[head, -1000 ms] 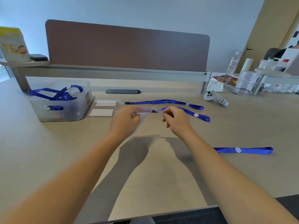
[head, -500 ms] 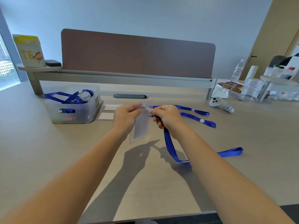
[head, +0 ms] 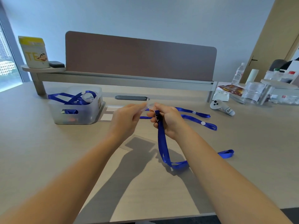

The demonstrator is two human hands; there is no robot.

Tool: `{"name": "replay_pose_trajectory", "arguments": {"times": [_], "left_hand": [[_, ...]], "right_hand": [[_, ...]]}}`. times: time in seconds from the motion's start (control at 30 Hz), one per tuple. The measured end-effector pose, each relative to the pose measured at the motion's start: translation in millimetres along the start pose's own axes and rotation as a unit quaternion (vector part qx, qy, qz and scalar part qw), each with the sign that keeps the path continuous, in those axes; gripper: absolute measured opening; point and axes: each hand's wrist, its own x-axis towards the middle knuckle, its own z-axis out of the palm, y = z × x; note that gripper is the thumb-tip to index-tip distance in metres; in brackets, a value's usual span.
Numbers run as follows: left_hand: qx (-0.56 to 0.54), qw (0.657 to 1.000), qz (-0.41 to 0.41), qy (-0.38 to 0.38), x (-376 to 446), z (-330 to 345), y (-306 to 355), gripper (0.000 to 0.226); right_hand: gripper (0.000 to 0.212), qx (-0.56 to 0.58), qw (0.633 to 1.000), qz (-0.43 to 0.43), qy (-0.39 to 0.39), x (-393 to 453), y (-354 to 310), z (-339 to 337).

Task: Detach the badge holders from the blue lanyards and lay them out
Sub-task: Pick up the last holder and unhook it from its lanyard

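My left hand (head: pixel 127 118) pinches the top edge of a clear badge holder (head: pixel 148 106), which is nearly edge-on and hard to make out. Touching it, my right hand (head: pixel 169 122) grips the clip end of a blue lanyard (head: pixel 162 147). The strap hangs down to the desk and loops off to the right. Whether clip and holder are still joined is hidden by my fingers. Two loose blue lanyards (head: pixel 196 118) lie behind my right hand. Two badge holders with white cards (head: pixel 107 117) lie beside the bin.
A clear plastic bin (head: pixel 76 117) at the left holds more blue lanyards and holders. A white controller (head: pixel 222 107) lies at the right, with bottles and plastic containers (head: pixel 254 92) behind it. A brown divider panel (head: pixel 140 57) closes off the desk's far edge.
The holder hung upright between my hands; now it is tipped almost edge-on. My right hand has turned, so the lanyard's clip end and strap show in front of it.
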Motion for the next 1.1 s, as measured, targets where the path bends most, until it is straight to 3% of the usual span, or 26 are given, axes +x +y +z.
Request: {"name": "replay_pose_trajectory", "arguments": {"times": [0.07, 0.17, 0.37, 0.6, 0.73, 0.87, 1.0, 1.1], "left_hand": [[0.102, 0.989, 0.104, -0.024, -1, -7, -5, 0.028], [0.209, 0.963, 0.165, -0.045, -2, -15, -11, 0.041], [0.258, 0.941, 0.192, -0.103, -6, -22, -16, 0.045], [0.243, 0.951, 0.176, -0.077, -9, -21, -22, 0.046], [0.176, 0.973, 0.125, -0.081, -9, -21, -25, 0.042], [-0.027, 0.995, -0.047, -0.078, -7, -26, -15, 0.035], [-0.180, 0.960, -0.195, -0.084, 5, -30, -6, 0.026], [-0.208, 0.940, -0.252, -0.100, 12, -32, -5, 0.023]], "right_hand": [[0.030, -0.031, 0.999, 0.015, 0.000, 0, 0, 0], [0.031, -0.075, 0.997, 0.023, -0.005, 2, 1, 2], [0.023, -0.110, 0.993, 0.023, -0.024, 2, 3, 7], [0.020, -0.076, 0.996, 0.031, -0.037, 4, 2, 12], [0.014, -0.059, 0.998, 0.006, -0.034, 10, 3, 16], [0.018, -0.098, 0.995, -0.027, -0.021, 16, 7, 19], [0.015, -0.172, 0.982, -0.077, -0.020, 16, 8, 23], [0.014, -0.203, 0.973, -0.110, -0.030, 15, 7, 26]]}}
